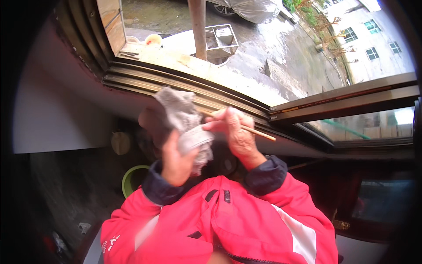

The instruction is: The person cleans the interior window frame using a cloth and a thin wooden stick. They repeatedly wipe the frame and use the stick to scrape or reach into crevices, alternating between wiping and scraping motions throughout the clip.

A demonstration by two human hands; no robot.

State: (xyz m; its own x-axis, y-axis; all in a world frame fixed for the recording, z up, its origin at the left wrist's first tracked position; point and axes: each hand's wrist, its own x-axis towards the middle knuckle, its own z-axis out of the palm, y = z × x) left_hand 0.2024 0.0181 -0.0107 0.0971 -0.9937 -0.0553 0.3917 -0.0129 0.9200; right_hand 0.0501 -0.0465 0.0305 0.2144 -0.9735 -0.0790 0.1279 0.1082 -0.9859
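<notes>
A crumpled grey cloth (187, 121) hangs from my left hand (176, 160), whose fingers are closed on it. My right hand (239, 136) pinches a thin, pale wooden stick (260, 133), much like a chopstick. One end of the stick sticks out to the right, while the other reaches toward the cloth, where its tip is hard to make out. Both hands are just on the near side of the grooved window track (132, 79), and the top of the cloth overlaps the track's near edge.
An open window sash (351, 99) stands to the right. Beyond the track, an outer ledge (259, 86) carries a wooden post (198, 26); a metal-framed stand (222, 42) and a covered car (257, 9) are outside. Below left is a green bucket (128, 182).
</notes>
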